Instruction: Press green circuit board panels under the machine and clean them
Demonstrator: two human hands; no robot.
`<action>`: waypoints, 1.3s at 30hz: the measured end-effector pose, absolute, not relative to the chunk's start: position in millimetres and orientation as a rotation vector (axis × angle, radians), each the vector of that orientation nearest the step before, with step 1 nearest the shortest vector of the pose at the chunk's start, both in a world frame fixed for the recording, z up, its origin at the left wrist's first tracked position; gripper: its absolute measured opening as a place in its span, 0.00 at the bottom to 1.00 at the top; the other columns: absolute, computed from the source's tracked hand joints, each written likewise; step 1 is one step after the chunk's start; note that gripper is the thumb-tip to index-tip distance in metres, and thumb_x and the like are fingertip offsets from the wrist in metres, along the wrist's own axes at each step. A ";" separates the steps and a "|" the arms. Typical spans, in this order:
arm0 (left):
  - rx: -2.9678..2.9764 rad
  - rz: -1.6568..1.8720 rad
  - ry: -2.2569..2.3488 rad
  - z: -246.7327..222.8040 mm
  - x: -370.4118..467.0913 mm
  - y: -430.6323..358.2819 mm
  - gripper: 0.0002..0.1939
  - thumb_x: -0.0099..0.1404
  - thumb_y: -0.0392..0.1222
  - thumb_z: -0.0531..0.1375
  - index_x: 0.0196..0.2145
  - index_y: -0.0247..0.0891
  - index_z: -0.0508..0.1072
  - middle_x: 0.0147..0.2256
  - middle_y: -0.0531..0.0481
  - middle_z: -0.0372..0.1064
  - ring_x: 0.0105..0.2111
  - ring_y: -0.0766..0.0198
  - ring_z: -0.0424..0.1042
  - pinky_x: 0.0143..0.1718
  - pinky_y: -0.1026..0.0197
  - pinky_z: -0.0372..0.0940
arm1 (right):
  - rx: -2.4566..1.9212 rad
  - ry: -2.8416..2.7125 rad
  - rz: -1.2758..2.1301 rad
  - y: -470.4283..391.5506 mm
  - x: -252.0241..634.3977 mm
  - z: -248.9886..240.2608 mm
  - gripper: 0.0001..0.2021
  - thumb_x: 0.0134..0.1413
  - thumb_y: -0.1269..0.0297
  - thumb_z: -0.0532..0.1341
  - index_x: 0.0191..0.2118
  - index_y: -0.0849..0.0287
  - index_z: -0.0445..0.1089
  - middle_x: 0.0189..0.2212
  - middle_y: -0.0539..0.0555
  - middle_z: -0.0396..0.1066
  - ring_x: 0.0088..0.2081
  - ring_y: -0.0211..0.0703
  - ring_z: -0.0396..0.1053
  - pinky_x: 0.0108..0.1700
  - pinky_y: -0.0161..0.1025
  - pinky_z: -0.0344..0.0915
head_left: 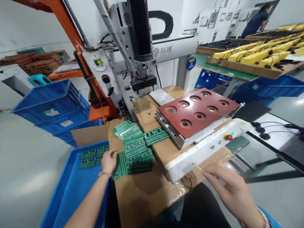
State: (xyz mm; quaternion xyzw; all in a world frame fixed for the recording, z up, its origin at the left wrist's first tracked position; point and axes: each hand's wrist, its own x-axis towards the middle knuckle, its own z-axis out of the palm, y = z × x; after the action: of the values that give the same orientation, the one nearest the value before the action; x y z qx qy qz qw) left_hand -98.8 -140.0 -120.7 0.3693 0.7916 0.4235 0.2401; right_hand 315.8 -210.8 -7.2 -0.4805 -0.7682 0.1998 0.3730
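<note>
Right hand (227, 187) is pinching a thin stick (197, 167), while the left hand (109, 162), its grip unclear, is lying nearer the green circuit boards (138, 148), just rightward.

Bright light glares off the floor (26, 186); picture edges stretch.

The circuit boards (137, 152) are green, the tray (76, 189) blue

circuit boards (136, 146) — left of plate (195, 108)
</note>
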 end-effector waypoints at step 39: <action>0.518 1.355 1.377 13.5 17.6 -404.4 0.07 0.49 0.39 0.66 0.28 0.39 0.74 0.23 0.53 0.69 0.23 0.66 0.65 0.24 0.65 0.64 | -0.670 -2.182 0.373 -312.5 277.9 47.6 0.10 0.49 0.80 0.56 0.36 0.63 0.69 0.26 0.54 0.62 0.31 0.39 0.57 0.32 0.39 0.56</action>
State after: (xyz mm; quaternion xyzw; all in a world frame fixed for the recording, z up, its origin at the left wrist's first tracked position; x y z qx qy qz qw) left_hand 17.6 -404.4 13.5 0.2181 0.5793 0.5701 0.5402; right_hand 277.9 -312.5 47.6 -0.2652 -0.8636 0.1476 0.4025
